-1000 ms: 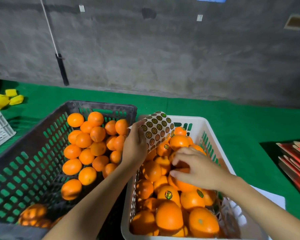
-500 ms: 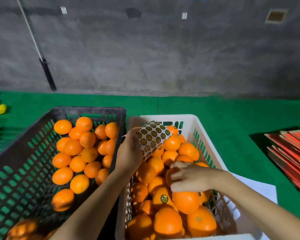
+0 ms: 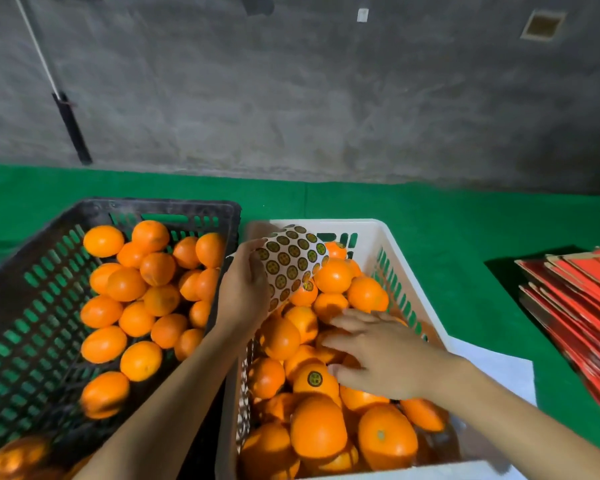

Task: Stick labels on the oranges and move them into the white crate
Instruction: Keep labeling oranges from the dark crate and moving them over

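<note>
Oranges (image 3: 317,434) near white crate (image 3: 347,224) rim; left hand (image 3: 245,289) pinches label sheet (image 3: 291,258), right hand (image 3: 385,355) splayed.

Both bare forearms stretch forward, the left one angled inward toward the right. The left hand (image 3: 243,289) is raised with its back turned toward the person, thumb and fingers pinching a label sheet (image 3: 291,261); the right hand (image 3: 378,355) sits lower, palm down, fingers spread and loosely straight
</note>
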Tool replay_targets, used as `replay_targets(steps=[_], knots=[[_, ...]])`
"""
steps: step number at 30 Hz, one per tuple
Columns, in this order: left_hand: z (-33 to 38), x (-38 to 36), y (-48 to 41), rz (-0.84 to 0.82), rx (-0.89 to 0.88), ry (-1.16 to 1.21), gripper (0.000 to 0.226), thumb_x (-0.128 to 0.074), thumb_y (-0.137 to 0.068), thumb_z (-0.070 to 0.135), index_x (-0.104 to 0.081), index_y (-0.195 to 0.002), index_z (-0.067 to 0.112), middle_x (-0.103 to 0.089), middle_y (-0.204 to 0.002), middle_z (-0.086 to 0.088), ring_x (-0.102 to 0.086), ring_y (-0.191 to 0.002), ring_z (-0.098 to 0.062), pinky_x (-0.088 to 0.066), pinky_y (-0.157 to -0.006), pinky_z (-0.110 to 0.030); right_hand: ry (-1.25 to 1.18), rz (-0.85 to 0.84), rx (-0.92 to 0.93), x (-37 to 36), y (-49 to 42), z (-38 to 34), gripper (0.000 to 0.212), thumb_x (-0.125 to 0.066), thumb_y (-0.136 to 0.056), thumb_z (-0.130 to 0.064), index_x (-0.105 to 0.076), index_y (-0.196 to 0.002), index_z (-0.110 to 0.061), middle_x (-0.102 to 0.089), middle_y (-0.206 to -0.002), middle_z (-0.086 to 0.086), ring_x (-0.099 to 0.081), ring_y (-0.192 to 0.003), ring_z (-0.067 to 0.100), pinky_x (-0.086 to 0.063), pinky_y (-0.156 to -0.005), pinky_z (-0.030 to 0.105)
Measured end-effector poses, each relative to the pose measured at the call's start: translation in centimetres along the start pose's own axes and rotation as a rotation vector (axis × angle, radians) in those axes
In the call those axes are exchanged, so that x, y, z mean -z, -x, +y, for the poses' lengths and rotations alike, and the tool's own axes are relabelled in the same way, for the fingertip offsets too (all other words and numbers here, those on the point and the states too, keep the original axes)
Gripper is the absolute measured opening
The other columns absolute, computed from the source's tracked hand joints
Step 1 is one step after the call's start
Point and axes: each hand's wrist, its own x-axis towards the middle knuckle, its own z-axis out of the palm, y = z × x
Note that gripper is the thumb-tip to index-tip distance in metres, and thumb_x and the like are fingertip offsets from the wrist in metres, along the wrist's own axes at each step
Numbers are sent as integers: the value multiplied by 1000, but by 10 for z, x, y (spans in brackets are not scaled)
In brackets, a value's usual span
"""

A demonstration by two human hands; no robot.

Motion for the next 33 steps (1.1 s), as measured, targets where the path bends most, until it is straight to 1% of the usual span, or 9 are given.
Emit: replay_targets(steps=[4, 8, 12, 14, 18, 24, 26, 29, 33], knots=[[0, 0, 2, -11, -4, 1, 31, -32, -110, 25, -50, -135, 25, -60, -130, 0, -61, -114, -21, -61, -83, -41, 13, -272, -196, -15, -3, 22, 58, -34, -98, -65, -51, -140, -30, -5, -167, -4, -28, -146, 32, -32, -107, 39], [4, 1, 0, 89, -37, 71, 30, -33, -109, 25, -49, -134, 29, -56, -133, 5, -57, -116, -14, -58, -81, -28, 64, 262, -106, -6, -21, 24, 48, -32, -93, -60, -65, -111, -29, -59, -120, -5, -57, -114, 23, -50, -88, 37], [3, 8, -3, 265, 13, 185, 29, -34, -108, 17, -49, -132, 25, -55, -127, 3, -58, -118, -20, -57, -91, -41, 167, 336, -180, -6, -83, 23, 75, -51, -89, -55, -24, -155, -31, -9, -165, 7, -8, -150, 42, -17, -112, 67], [1, 9, -3, 254, 22, 194, 28, -35, -108, 17, -49, -129, 28, -55, -123, 4, -59, -116, -20, -58, -89, -44, 155, 242, -229, -17, -107, 36, 81, -53, -93, -55, -10, -158, -34, 8, -166, 6, 1, -150, 44, -22, -109, 70], [-6, 6, -4, 212, -35, 101, 30, -36, -108, 18, -51, -132, 29, -59, -123, 3, -60, -113, -16, -57, -89, -48, 75, 366, -150, -26, -118, 81, 56, -45, -99, -55, -29, -149, -36, -23, -152, 10, -43, -126, 39, -54, -88, 49], [-4, 2, -11, 229, 0, 130, 28, -35, -109, 19, -51, -129, 29, -60, -119, 5, -62, -111, -20, -59, -86, -47, 262, 572, -415, -8, -125, 122, 68, -59, -87, -18, -37, -151, -21, -30, -156, 21, -24, -143, 47, -13, -118, 57], [-3, 3, -11, 225, 12, 155, 28, -34, -109, 19, -51, -129, 31, -59, -117, 11, -62, -111, -19, -58, -88, -49, 197, 629, -324, -5, -130, 112, 62, -57, -88, -19, -43, -148, -18, -39, -150, 17, -32, -140, 44, -21, -116, 56], [-3, 2, -11, 231, 19, 179, 28, -35, -109, 19, -50, -125, 35, -58, -116, 18, -62, -111, -15, -59, -88, -47, -92, 485, -192, -12, -145, 90, 51, -41, -103, -36, -34, -152, -26, -27, -159, 10, -25, -146, 35, -32, -113, 57], [-6, 3, -10, 214, 2, 172, 28, -36, -108, 19, -52, -128, 31, -61, -118, 13, -62, -111, -13, -59, -86, -39, 67, 182, -206, -38, -159, 84, 48, -27, -106, -45, -35, -151, -35, -19, -163, 0, -11, -151, 30, -25, -117, 54]])
